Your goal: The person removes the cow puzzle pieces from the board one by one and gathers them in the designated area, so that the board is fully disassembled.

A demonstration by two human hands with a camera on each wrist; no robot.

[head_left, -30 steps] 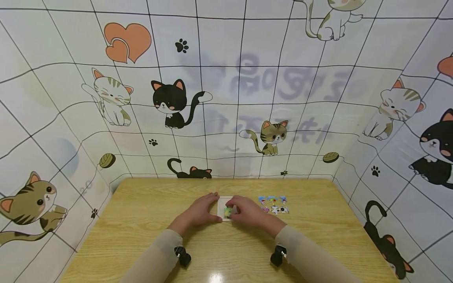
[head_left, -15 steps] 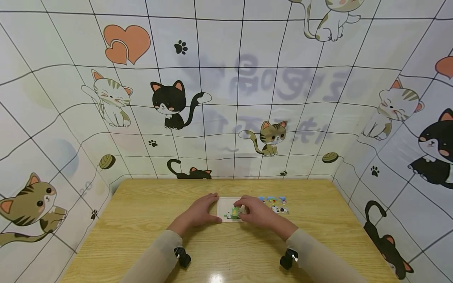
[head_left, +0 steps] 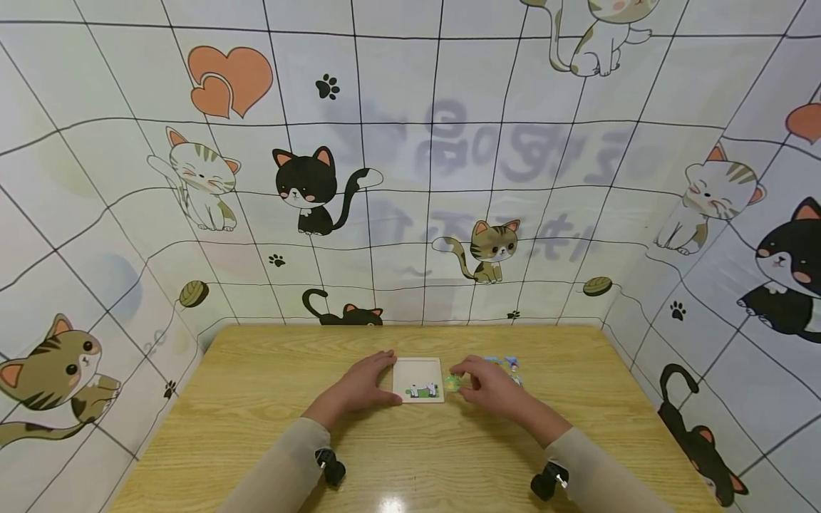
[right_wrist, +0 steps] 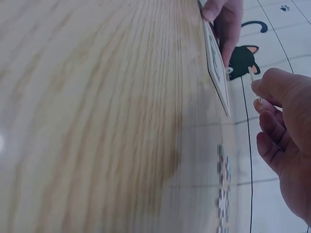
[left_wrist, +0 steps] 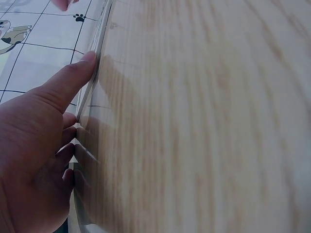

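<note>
My left hand [head_left: 362, 382] holds the left side of a small pale puzzle tray [head_left: 417, 370], its thumb at the near corner and fingers by the far one. Along the tray's near inner edge lie joined green puzzle pieces [head_left: 422, 391] printed with white figures. Just right of the tray, my right hand [head_left: 492, 388] pinches a green puzzle piece [head_left: 452, 383] between thumb and finger. The right wrist view shows this piece edge-on [right_wrist: 251, 74], raised above the tabletop, with the other fingers curled beneath.
Several loose puzzle pieces [head_left: 511, 363], mostly blue, lie on the wooden table [head_left: 288, 370] behind and beside my right hand, which partly hides them. A cat-patterned cloth [head_left: 398, 214] hangs behind the table and at both sides.
My right hand has moved right, from over the tray to beyond its right edge, carrying the green piece. The joined pieces in the tray now show. My left hand has stayed in place.
</note>
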